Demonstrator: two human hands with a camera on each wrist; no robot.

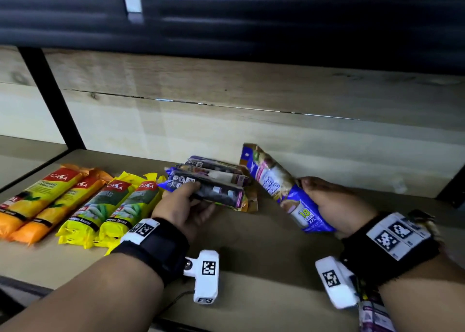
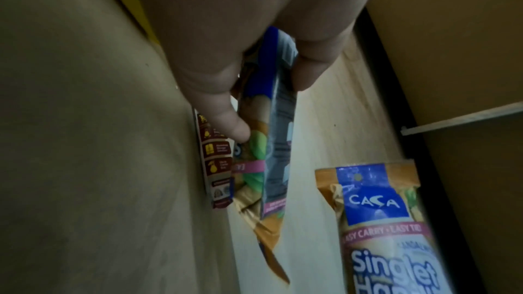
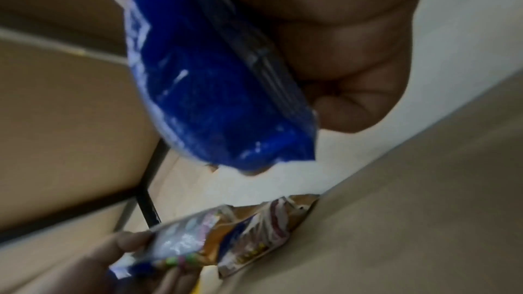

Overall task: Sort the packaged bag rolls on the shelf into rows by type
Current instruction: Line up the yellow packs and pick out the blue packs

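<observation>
On the wooden shelf (image 1: 251, 243), seen from the head camera, two orange packs (image 1: 37, 206) and two yellow packs (image 1: 110, 211) are lying side by side in a row at the left. Just right of them the left hand (image 1: 183, 208) is gripping a dark pack (image 1: 208, 188) from a small pile of blue-and-tan packs (image 1: 216, 170), thumb on top and fingers curled beneath. Further right, the right hand (image 1: 332, 206) is clutching the near end of a blue singlet-bag pack (image 1: 279, 185), which is tilting up and away toward the back panel (image 1: 251, 85), clear of the pile. From the left wrist, the thumb and fingers (image 2: 226, 124) are pinching the edge of the blue-topped pack (image 2: 271, 131), with another pack (image 2: 215, 164) lying flat against the shelf beneath it, and the singlet-bag pack (image 2: 379, 220) is showing its CASA label nearby. From the right wrist, blurred, the curled fingers (image 3: 353, 97) are wrapping the blue end of the singlet-bag pack (image 3: 215, 88), while the left hand (image 3: 113, 261) and its pile (image 3: 249, 238) are showing below.
</observation>
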